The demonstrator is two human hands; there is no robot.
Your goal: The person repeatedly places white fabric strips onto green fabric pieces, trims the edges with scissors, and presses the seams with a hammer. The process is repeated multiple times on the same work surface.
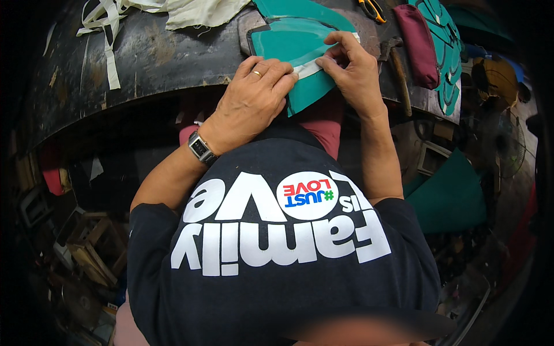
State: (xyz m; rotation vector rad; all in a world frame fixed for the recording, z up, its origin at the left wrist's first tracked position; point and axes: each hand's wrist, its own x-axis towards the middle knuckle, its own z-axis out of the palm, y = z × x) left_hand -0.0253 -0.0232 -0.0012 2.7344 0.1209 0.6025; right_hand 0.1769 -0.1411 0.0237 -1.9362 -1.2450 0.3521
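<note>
A flat green sheet piece [297, 41] with dark line markings lies at the table's near edge, its lower part hanging toward my lap. Across it runs a narrow white strip [307, 69]. My left hand [254, 92], with a ring and a wristwatch, is closed at the piece's left side, fingertips pressing by the strip's left end; its thumb is hidden. On the other side my right hand [355, 72] pinches the strip between thumb and forefinger, the remaining fingers curled. What lies under both sets of fingertips is covered.
On the dark table [167, 57] lie off-white cloth strips [109, 40] at the far left. To the right are a hammer [398, 78], orange-handled scissors [372, 10], a maroon pouch [418, 46] and more green pieces [449, 75]. A fan [508, 144] stands at far right.
</note>
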